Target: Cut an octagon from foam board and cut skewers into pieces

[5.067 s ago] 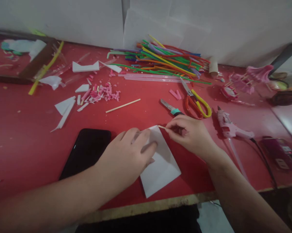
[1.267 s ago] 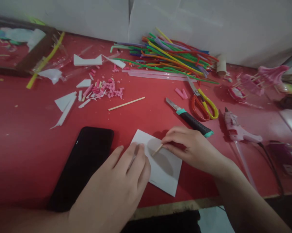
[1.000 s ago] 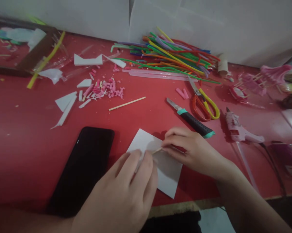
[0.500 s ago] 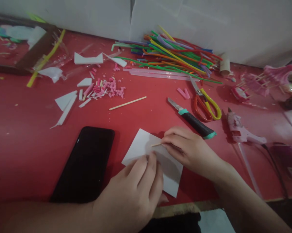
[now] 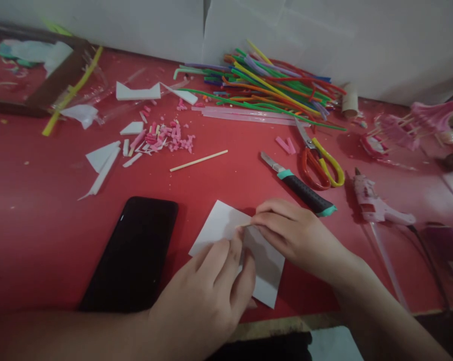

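A white square of paper or card (image 5: 215,220) lies tilted on the red table near its front edge. Over its upper right side, my right hand (image 5: 292,228) is closed, pinching a short thin wooden stick (image 5: 246,225) between thumb and fingers. My left hand (image 5: 214,288) rests over the card's lower left part with curled fingers. One of its fingertips touches the free end of the stick. What lies under the left fingers is hidden. Just beyond the right hand is a utility knife (image 5: 305,193) with its blade out.
A black phone (image 5: 132,253) lies left of the card. Another wooden stick (image 5: 198,160), scissors (image 5: 316,158) and a glue gun (image 5: 376,200) lie around. Pink scraps (image 5: 171,136) and colourful pipe cleaners (image 5: 275,82) are at the back; a pink stick-built model (image 5: 407,125) stands at right.
My left fingertips have moved up slightly onto the tip of the small stick, covering it. The right hand keeps its pinch in nearly the same place.
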`<state>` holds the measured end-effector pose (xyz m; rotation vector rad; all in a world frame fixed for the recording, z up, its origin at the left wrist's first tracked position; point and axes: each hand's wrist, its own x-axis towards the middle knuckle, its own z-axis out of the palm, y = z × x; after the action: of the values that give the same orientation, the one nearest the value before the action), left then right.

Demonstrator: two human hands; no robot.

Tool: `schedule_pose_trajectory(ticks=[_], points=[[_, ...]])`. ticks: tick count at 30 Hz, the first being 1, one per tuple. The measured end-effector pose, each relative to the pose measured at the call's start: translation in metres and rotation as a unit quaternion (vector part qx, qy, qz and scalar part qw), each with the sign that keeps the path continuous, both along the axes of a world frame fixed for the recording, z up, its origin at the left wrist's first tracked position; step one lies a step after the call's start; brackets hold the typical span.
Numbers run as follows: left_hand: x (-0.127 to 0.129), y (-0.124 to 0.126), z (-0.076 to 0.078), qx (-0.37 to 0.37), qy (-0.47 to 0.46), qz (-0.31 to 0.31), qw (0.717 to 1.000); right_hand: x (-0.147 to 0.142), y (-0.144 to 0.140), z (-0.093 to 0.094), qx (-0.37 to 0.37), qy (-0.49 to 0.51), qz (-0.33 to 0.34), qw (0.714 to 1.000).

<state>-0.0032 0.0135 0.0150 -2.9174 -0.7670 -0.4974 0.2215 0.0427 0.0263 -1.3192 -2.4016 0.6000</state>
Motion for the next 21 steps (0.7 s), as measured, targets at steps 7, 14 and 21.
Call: schedule_pose_trajectory(ticks=[7,14,21], points=[[0.0001,0.0,0.0002,-0.002,-0.01,-0.002,1.0,-0.0002,-0.0005,0.0006,-0.014,0.008,-0.005,1.0],[0.003,0.0008,-0.0018,-0.005,-0.038,0.001,0.999,0.0075,0.0039,0.0025,0.001,0.036,-0.026,0.999],[0.0019,0.0016,-0.0005,-0.007,-0.04,-0.005,0.999,0.0088,0.005,0.0016,-0.012,0.041,-0.023,0.999]])
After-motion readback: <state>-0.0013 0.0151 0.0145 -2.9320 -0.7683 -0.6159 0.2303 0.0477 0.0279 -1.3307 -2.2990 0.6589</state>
